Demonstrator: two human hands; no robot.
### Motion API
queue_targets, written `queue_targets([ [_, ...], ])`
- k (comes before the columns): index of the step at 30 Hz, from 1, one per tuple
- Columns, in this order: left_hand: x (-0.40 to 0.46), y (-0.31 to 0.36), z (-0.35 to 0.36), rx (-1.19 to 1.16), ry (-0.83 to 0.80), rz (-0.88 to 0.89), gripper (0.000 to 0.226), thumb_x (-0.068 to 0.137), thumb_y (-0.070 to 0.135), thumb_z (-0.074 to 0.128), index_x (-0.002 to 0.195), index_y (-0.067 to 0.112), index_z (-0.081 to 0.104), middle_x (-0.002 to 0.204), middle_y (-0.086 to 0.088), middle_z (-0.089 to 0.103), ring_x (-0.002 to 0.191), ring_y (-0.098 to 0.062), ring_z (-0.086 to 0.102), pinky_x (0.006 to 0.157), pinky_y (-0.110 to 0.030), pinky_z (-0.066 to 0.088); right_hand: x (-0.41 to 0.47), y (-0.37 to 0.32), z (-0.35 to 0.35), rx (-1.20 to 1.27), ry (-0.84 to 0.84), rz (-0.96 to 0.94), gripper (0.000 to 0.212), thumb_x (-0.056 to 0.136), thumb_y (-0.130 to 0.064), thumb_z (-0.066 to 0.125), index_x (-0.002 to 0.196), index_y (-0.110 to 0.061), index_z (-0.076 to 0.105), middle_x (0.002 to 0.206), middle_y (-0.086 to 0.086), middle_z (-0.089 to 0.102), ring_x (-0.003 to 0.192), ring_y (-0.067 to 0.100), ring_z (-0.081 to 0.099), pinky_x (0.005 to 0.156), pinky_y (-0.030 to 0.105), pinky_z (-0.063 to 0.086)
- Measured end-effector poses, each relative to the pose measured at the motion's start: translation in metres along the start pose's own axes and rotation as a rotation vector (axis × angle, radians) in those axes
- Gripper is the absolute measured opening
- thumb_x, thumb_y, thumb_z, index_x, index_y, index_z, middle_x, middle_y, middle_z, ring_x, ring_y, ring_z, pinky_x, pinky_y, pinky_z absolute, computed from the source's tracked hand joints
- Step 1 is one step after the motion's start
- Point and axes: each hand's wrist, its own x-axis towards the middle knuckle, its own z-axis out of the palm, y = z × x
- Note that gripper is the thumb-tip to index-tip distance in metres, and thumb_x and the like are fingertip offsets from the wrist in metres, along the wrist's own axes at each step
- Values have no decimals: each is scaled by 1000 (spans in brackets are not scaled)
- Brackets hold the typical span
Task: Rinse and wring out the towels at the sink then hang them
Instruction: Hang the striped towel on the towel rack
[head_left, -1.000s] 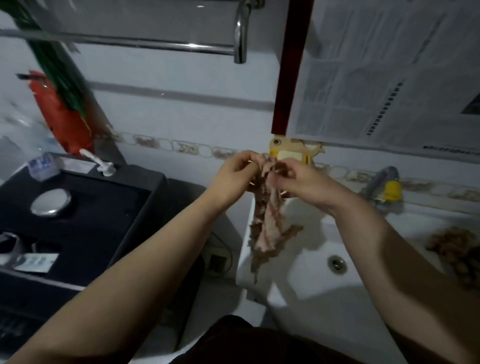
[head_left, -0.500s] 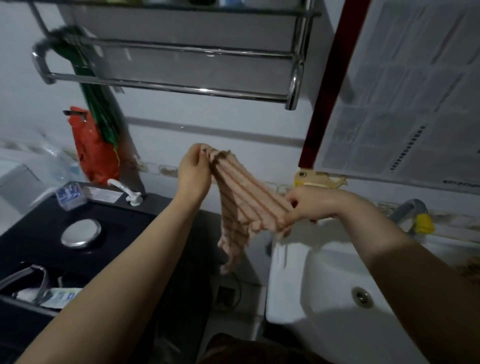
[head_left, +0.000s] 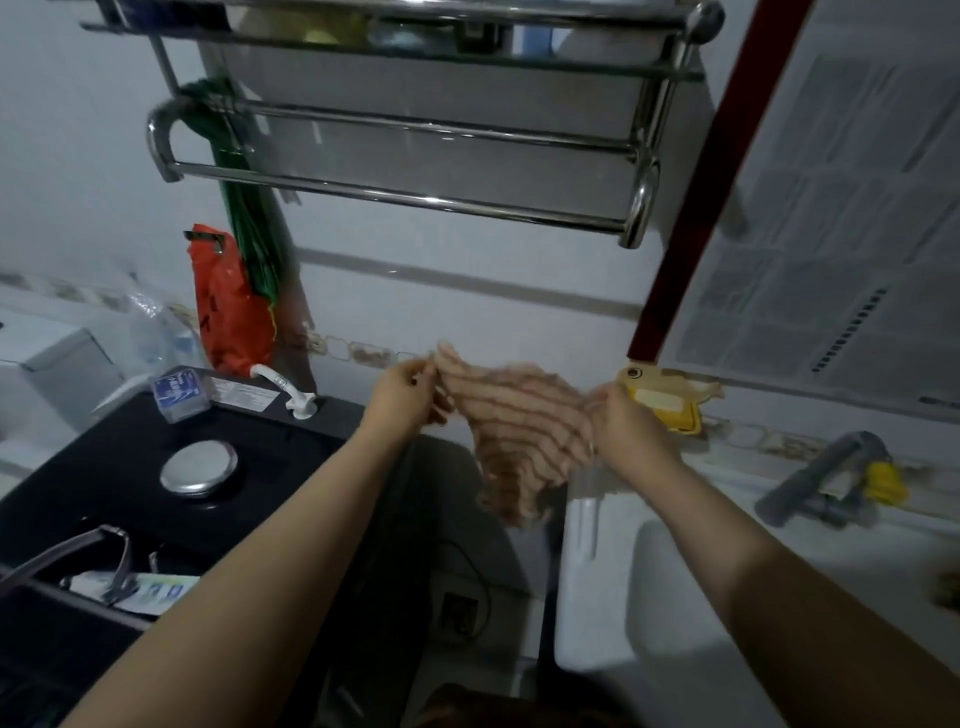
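Striped towel (head_left: 519, 415): hanging spread between both hands, below the chrome towel rack (head_left: 405, 195), beside the white sink (head_left: 597, 597). Left hand (head_left: 408, 395) and right hand (head_left: 626, 426) are each pinching an upper corner.

No legible text anywhere.
Print on the small blue-labelled clear plastic box (head_left: 179, 391), left of the white wall-mounted sink (head_left: 597, 587), and on the newspaper sheets (head_left: 841, 270) above it is too blurred.

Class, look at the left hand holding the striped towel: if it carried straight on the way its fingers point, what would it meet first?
The left hand points forward toward the tiled wall; beyond the striped towel it pinches, nothing else seems to intervene, though depth is unclear.
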Motion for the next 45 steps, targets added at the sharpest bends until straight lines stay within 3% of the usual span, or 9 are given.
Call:
queue_targets([
  [4,-13,45,-12,-377,46,198,28,105,18,32,98,8,57,70,-10,67,58,-17,67,58,-29,56,-2,-22,-41,823,-152,210,40,102,-28,28,108,0,56,73,14,70,58,27,64,50,29,52],
  [8,-28,94,-22,-534,78,453,23,105,16,30,92,18,48,88,-8,64,80,-26,65,77,-42,58,-16,-59,-81,1232,-170,-4,36,104,-28,27,105,-4,54,89,11,65,82,27,68,64,39,59],
  [12,-20,131,-37,83,342,961,18,94,11,43,108,23,46,91,1,59,77,-22,57,68,-38,49,-10,-94,-120,1013,24,-489,21,101,-22,36,107,-31,54,105,-14,60,97,1,60,91,21,50],
  [15,16,152,-45,473,311,1157,40,92,20,54,130,15,45,130,-11,52,113,-28,54,93,-44,47,12,-112,-144,467,233,-772,34,91,-28,46,125,-30,51,127,-8,54,118,6,50,102,23,41],
  [18,58,149,-46,809,205,1020,73,91,53,43,149,12,25,158,-12,19,146,-29,20,116,-47,25,44,-125,-154,-52,250,-656,50,95,-42,43,143,-30,33,147,3,39,133,20,39,107,37,37],
  [22,93,158,-39,853,138,868,73,92,61,35,148,16,25,156,-10,25,145,-26,20,118,-49,18,80,-136,-151,-300,214,-539,56,93,-49,37,143,-23,32,145,13,39,133,31,38,109,41,32],
  [28,128,210,-32,972,74,632,58,94,54,32,142,23,39,147,-12,39,130,-32,42,110,-47,28,114,-163,-161,-347,169,-398,58,94,-55,31,141,-20,35,142,14,45,125,32,46,100,40,39],
  [37,159,224,-24,792,102,480,26,93,46,42,101,26,56,98,-2,64,93,-25,58,98,-47,39,159,-167,-173,224,184,-221,71,75,-76,42,129,-31,48,127,1,53,102,21,52,82,31,39],
  [45,157,208,-27,817,268,641,38,96,47,38,111,22,61,111,-8,60,98,-28,57,89,-43,47,146,-164,-170,-55,77,-315,47,94,-54,40,127,-23,51,121,4,56,104,22,55,84,33,43],
])
